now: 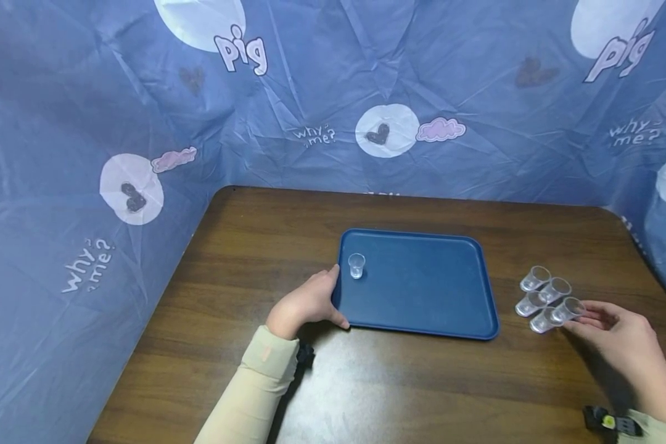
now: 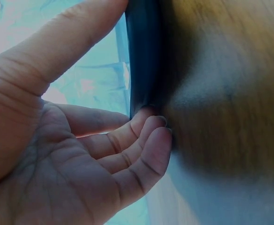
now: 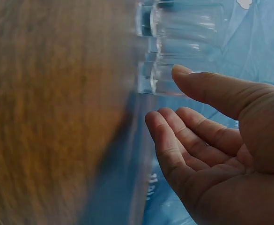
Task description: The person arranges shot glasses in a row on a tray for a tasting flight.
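Observation:
A small clear shot glass [image 1: 356, 266] stands upright near the left end of the blue tray [image 1: 422, 290]. My left hand [image 1: 309, 299] grips that tray at its front left corner, thumb at the front edge and fingers along the left side. In the left wrist view, curled fingertips meet the dark tray edge [image 2: 144, 56]. Over on the right, several more shot glasses [image 1: 534, 279] stand close together. Beside the nearest right glass [image 1: 567, 310] is my right hand [image 1: 621, 339], fingers loosely bent. Its thumb overlaps a glass [image 3: 162, 78] in the right wrist view; contact is unclear.
The brown wooden table [image 1: 399, 388] carries the tray and glasses. A wrinkled blue printed cloth [image 1: 311, 92] hangs behind it and along both sides. Bare wood lies between the tray and the glass group.

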Demonstrator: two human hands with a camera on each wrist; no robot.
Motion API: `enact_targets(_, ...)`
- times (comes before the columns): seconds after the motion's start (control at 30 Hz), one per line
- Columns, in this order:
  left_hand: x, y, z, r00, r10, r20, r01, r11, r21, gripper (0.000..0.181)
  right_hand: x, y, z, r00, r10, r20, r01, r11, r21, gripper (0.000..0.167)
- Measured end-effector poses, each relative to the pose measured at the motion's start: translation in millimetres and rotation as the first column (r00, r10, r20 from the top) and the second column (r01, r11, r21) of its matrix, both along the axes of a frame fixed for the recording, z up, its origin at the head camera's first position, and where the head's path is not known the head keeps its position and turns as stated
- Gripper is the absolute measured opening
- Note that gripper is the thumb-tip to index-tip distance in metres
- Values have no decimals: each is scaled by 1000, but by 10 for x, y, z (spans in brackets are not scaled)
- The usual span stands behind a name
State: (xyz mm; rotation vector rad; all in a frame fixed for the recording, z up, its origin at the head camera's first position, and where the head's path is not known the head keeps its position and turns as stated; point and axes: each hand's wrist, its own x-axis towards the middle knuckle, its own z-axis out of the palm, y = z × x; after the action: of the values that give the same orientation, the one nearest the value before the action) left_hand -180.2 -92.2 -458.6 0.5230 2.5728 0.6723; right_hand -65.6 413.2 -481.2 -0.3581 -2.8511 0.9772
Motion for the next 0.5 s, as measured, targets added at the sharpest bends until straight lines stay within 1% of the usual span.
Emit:
enact_targets(0.3,-4,-6,-8,1000,-5,-5,5,1000,4,126,-41,13,-42,1000,14,12,-15,1000,9,49)
enact_targets(0.5,1,-1,9,1000,-3,-1,3,1000,-1,126,-40,15,-63,999,41,-29,-41,999,4,47)
